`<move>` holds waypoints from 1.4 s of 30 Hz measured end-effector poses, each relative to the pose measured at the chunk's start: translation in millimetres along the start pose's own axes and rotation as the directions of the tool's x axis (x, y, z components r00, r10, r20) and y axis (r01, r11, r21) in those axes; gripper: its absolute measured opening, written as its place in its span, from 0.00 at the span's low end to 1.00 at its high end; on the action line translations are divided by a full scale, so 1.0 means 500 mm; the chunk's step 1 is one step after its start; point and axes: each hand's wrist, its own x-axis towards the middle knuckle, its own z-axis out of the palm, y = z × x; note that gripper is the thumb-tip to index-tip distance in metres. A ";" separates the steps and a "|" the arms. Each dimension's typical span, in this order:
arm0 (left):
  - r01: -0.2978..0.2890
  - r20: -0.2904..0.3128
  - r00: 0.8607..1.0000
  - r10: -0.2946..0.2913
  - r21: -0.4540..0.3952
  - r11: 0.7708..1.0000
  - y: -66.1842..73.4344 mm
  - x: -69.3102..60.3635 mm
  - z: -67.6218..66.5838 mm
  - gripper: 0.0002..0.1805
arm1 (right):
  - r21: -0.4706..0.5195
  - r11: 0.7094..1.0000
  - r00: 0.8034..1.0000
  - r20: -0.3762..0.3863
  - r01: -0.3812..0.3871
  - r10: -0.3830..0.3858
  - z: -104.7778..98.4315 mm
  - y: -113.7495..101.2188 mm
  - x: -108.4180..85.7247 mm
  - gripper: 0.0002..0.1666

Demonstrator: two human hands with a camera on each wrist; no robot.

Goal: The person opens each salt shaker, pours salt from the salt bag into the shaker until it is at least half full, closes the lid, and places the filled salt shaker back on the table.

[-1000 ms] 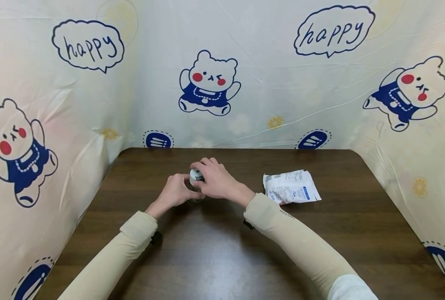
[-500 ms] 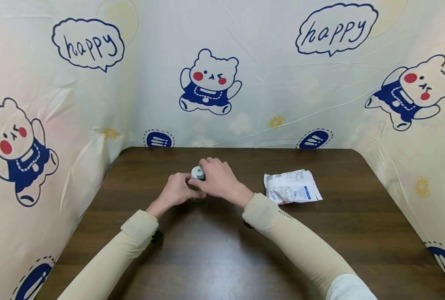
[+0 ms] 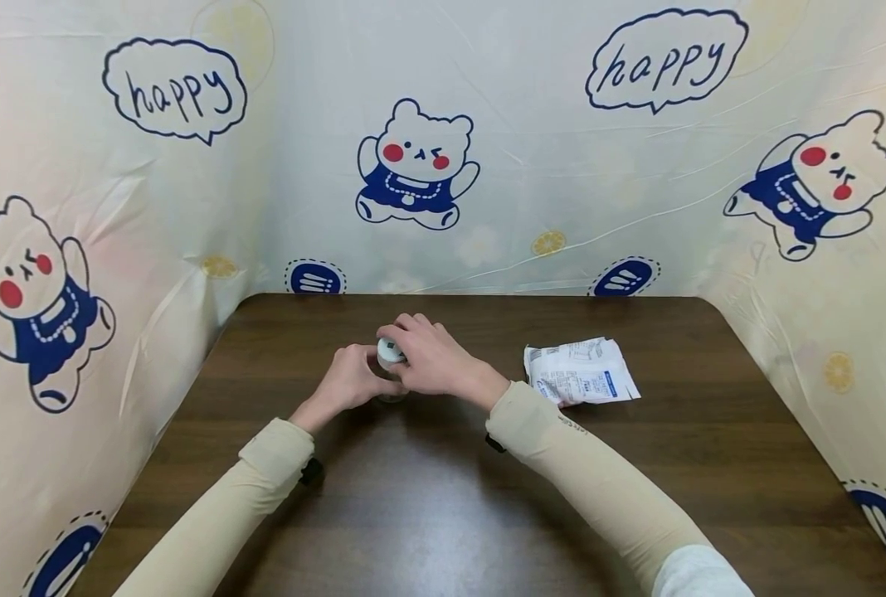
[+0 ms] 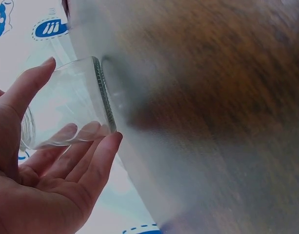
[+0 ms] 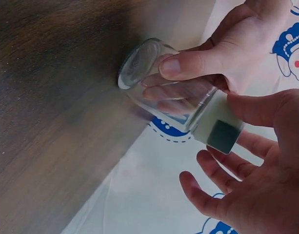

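A clear glass jar (image 4: 73, 105) stands upright on the table, its threaded neck topped by a pale lid (image 5: 220, 122) with a dark square on its side. My left hand (image 3: 349, 379) holds the jar's body, thumb on one side and fingers round the other. Above it, my right hand (image 3: 439, 358) grips the lid between thumb and fingers, while some of its fingers stand off the lid in the right wrist view. The two hands hide most of the jar in the head view.
A white packet with blue print (image 3: 583, 372) lies on the brown wooden table (image 3: 428, 497), right of the hands. A printed cloth curtain (image 3: 518, 166) with bears and "happy" bubbles surrounds the table at the back and sides.
My right hand first drew back to the right, showing more of the lid's top, then moved left over it again. The left hand and the packet have stayed in place.
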 end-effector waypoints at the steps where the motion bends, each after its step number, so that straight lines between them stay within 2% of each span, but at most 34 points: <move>1: -0.001 0.002 1.000 0.001 -0.001 1.000 -0.001 0.000 -0.001 0.24 | 0.007 1.000 1.000 0.004 0.004 -0.004 0.000 0.000 0.000 0.28; 5: -0.008 0.004 1.000 0.008 -0.002 1.000 -0.004 0.000 -0.002 0.24 | 0.013 0.999 0.999 -0.006 -0.031 0.032 0.000 -0.001 0.000 0.33; 9: -0.001 0.005 1.000 0.001 -0.014 1.000 -0.004 0.002 -0.002 0.26 | 0.003 0.996 0.994 -0.056 -0.090 0.090 0.001 -0.002 0.001 0.38; 16: 0.006 0.010 1.000 -0.006 -0.011 1.000 -0.001 0.001 -0.003 0.27 | 0.015 0.992 0.987 -0.100 -0.129 0.130 -0.002 -0.003 0.001 0.32; 28: -0.001 0.017 1.000 0.001 -0.012 1.000 -0.001 0.002 -0.003 0.25 | 0.040 0.997 0.992 -0.105 -0.061 0.064 -0.005 -0.001 -0.003 0.25; 42: -0.005 0.031 1.000 0.005 0.005 1.000 0.002 0.001 -0.005 0.27 | 0.049 0.998 0.995 -0.097 -0.033 0.037 -0.010 0.005 -0.020 0.25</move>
